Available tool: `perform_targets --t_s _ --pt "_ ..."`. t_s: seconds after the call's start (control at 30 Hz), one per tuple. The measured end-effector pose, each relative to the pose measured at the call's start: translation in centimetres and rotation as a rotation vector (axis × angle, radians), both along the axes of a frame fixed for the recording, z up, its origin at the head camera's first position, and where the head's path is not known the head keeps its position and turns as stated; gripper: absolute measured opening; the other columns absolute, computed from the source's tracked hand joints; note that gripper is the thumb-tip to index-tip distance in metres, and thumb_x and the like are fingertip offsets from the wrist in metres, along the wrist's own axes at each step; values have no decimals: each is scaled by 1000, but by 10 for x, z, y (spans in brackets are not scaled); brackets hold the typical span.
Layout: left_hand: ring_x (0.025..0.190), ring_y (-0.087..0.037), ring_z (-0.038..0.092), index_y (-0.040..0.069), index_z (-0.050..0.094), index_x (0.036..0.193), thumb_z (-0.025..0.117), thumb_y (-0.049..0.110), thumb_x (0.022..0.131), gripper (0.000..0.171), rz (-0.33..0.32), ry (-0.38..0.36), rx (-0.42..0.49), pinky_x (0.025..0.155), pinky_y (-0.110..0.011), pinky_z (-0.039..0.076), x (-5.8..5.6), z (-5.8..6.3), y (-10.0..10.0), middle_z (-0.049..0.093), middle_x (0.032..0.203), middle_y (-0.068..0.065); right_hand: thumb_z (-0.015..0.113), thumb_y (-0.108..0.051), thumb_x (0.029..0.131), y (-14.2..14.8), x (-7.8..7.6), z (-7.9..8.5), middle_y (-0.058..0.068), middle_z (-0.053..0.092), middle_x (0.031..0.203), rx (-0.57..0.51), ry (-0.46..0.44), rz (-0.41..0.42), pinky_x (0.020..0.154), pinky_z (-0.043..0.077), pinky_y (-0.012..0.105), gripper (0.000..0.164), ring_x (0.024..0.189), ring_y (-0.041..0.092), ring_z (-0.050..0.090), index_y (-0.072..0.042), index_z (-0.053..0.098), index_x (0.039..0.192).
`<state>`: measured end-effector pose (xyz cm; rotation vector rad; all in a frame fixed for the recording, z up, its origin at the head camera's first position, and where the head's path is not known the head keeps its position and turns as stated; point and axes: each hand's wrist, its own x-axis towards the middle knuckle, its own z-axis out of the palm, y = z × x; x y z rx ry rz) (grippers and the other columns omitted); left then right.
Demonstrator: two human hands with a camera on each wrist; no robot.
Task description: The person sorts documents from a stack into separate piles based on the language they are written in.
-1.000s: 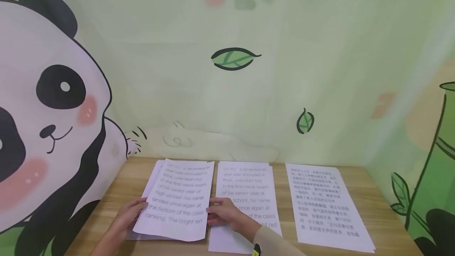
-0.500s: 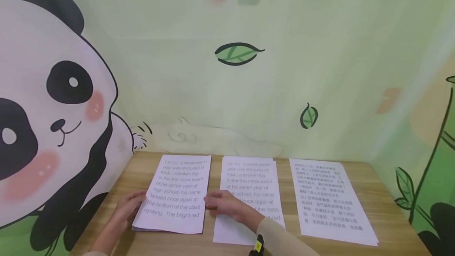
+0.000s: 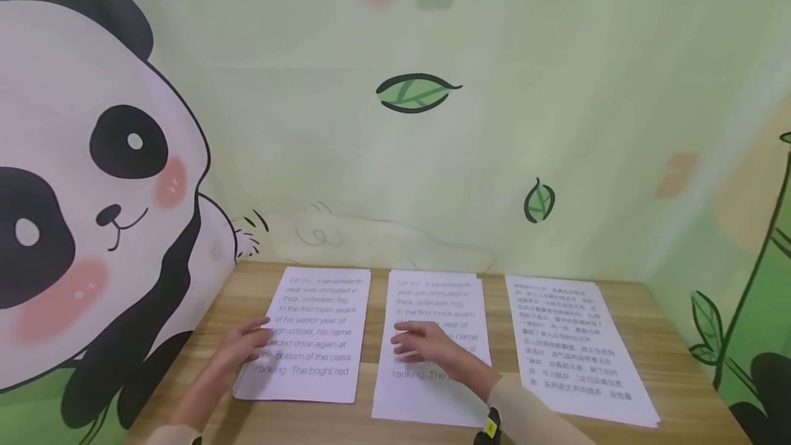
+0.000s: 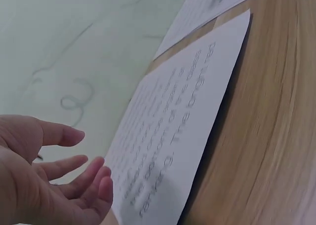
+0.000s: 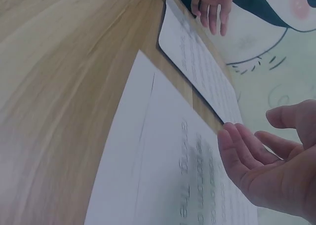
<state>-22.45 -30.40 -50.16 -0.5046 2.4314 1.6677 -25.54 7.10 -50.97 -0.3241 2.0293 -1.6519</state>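
Note:
Three stacks of printed paper lie side by side on the wooden table. The left stack (image 3: 315, 342) and the middle stack (image 3: 426, 397) carry English text, the right stack (image 3: 575, 349) Chinese characters. Above the left edge of the left stack hovers my left hand (image 3: 241, 349), its fingers loosely bent and holding nothing. My right hand (image 3: 432, 349) is raised over the middle stack, likewise holding nothing. In the left wrist view a gap shows between the left hand's fingers (image 4: 91, 180) and thumb. The right wrist view shows the right hand's fingers (image 5: 242, 146) loosely spread above the paper.
The wooden table (image 3: 247, 424) ends at a pale green backdrop (image 3: 309, 156) printed with a panda and leaves. Bare tabletop separates the stacks. A black band with a yellow patch (image 3: 490, 426) sits on the right wrist.
The sheets of the left stack, earlier gripped by both hands and fanned out, now lie more evenly. Both hands have let go; the right one has moved right over the middle stack.

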Motion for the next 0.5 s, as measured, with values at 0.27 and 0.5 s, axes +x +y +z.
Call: perform_targets --t_s 0.27,0.5 --pt "108 -22 64 -4 49 146 64 15 98 54 -174 49 18 89 -38 55 -4 6 54 64 131 -25 58 -17 101 50 -1 2 22 71 123 92 16 -149 91 61 39 45 105 29 72 5 55 141" --pt "102 -21 67 2 59 139 67 12 95 47 -274 26 15 82 -35 56 -3 -2 98 69 121 -16 53 -16 103 91 3 4 20 70 122 163 4 -242 91 61 37 44 102 22 70 5 54 141"
